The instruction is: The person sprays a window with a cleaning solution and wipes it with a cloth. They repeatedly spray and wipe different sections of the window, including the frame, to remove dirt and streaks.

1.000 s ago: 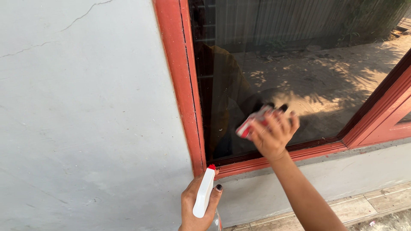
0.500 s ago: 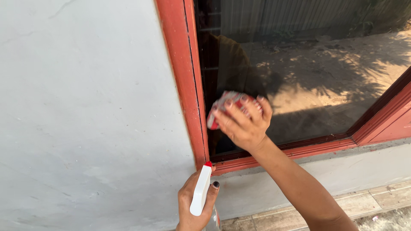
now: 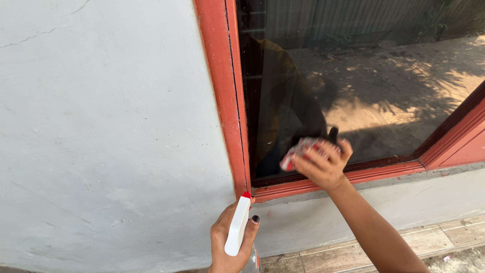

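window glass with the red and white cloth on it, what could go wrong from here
1. The right hand presses the crumpled red and white cloth near the dark glass pane's bottom corner; it could snag on the red wooden frame.
2. The left hand holds the white spray bottle low, which might drip on the grey wall.

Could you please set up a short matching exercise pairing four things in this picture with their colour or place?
Things:
1. spray bottle
2. cloth
3. window frame
4. wall

Descriptions:
A. pale grey, with thin cracks near the top
B. red painted wood around dark glass
C. white with a red tip, held in the left hand
D. red and white, pressed to the glass by the right hand

Pairs: 1-C, 2-D, 3-B, 4-A
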